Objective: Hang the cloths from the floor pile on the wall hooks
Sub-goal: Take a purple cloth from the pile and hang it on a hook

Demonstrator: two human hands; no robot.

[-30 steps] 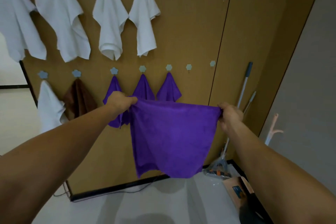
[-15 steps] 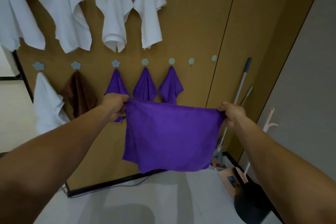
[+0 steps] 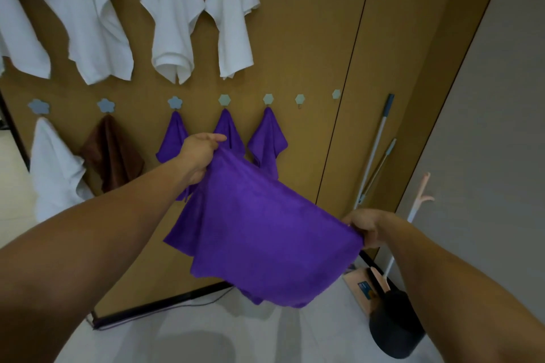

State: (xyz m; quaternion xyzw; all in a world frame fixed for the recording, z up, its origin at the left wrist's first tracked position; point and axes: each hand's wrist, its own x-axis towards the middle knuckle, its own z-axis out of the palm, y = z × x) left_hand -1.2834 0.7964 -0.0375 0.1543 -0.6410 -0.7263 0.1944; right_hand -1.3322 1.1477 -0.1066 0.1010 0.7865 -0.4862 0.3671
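Purple cloth (image 3: 265, 230) is sagging before the wall, looking soft and light. Left hand (image 3: 197, 153) is pinching its eleven-o'clock corner, right hand (image 3: 365, 227) its three-o'clock corner. A corner is probably suiting the free hook (image 3: 300, 99) best.

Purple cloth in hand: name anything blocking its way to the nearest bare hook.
Nothing visible does. The bare hook sits right of the hung purple cloths; the held purple cloth hangs in front of them.

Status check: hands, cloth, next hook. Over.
Left hand grips cloth corner, up near hung purple cloths. Right hand grips opposite corner, lower. Free hook just right of them; nothing blocking it.
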